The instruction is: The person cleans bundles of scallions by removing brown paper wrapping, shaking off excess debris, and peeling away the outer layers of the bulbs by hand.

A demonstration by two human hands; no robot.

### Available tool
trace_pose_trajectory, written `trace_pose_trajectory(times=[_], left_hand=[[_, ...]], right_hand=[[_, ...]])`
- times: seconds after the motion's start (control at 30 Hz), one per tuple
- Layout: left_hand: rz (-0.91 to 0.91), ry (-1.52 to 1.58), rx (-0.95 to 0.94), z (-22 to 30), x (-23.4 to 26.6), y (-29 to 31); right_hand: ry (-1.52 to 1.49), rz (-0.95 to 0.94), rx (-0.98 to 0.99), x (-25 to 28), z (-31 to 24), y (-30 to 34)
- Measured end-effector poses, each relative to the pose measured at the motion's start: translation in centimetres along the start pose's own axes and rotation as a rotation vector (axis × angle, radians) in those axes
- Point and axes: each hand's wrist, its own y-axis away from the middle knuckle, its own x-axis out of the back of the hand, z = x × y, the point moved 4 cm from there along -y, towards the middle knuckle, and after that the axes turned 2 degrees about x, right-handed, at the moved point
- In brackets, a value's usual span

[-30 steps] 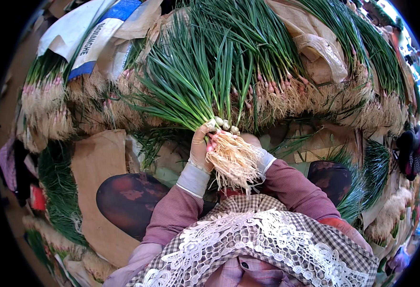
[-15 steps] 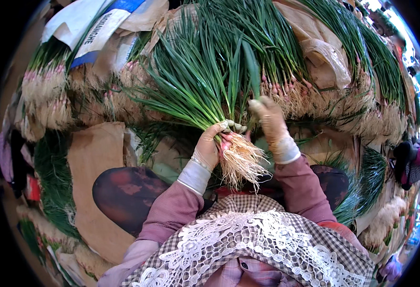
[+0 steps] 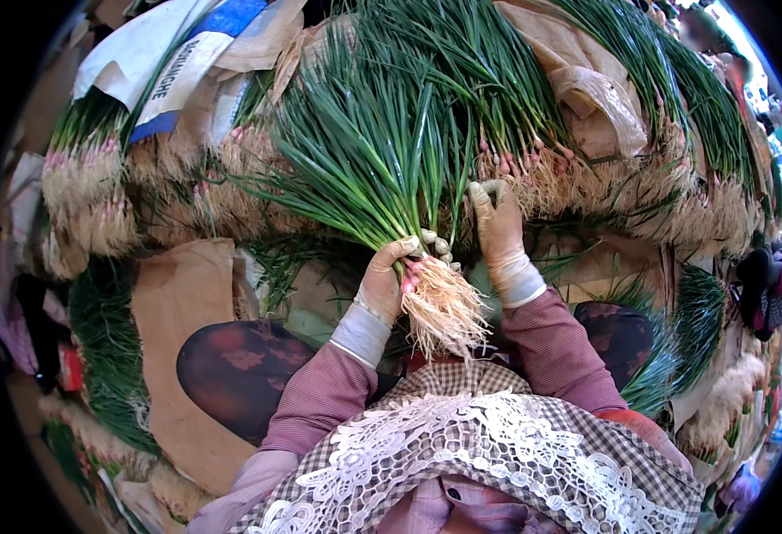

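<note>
My left hand (image 3: 382,283), in a pale glove, is closed round a bunch of spring onions (image 3: 391,191). Its fingertips show on the far side of the stems. Pinkish bulbs and pale stringy roots (image 3: 444,311) hang toward my lap, and the long green leaves fan out away from me. My right hand (image 3: 500,230), gloved too, is raised just right of the bunch with its fingers bent and a gap between them. I see nothing in it. Its fingertips are close to the outer leaves; whether they touch is unclear.
A long pile of spring onions (image 3: 533,165) lies across the far side, roots toward me. Brown paper (image 3: 182,347) is spread at my left. White-and-blue sacking (image 3: 191,67) covers onions at the far left. More greens (image 3: 698,311) lie at my right.
The broad green leaf that rose from my right hand no longer shows there. That hand's fingers have spread apart somewhat. My left hand keeps the bunch, shifted slightly left.
</note>
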Motion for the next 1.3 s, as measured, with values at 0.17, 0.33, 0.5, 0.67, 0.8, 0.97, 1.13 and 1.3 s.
trace_pose_trajectory(times=[0.17,0.33,0.5,0.67,0.8,0.97,1.13,1.3], left_hand=[[-0.040,-0.058,0.028,0.1,2.1,-0.3],[-0.011,-0.042,0.018,0.0,-2.0,-0.4],[-0.304,0.071,0.057,0.1,-1.8,-1.3],[-0.473,0.143,0.018,1.7,-4.1,-1.3],[-0.510,0.049,-0.037,6.6,-7.4,1.9],[-0.846,-0.139,-0.185,9.4,-12.5,5.0],[-0.828,-0.332,-0.231,10.0,-12.7,4.7],[-0.124,-0.133,-0.292,7.1,-6.8,1.9]], right_hand=[[-0.548,-0.761,-0.486,-4.2,0.2,2.8],[-0.557,-0.146,-0.313,6.0,-3.1,1.7],[-0.224,0.586,-0.063,26.1,-1.1,6.4],[0.129,0.938,-0.355,35.7,8.9,17.0],[0.707,0.141,-0.944,34.7,23.3,25.0],[0.806,0.369,-0.664,35.2,13.2,17.7],[0.431,0.178,0.150,24.3,1.3,2.4],[0.428,-0.034,0.522,10.2,-3.8,-4.9]])
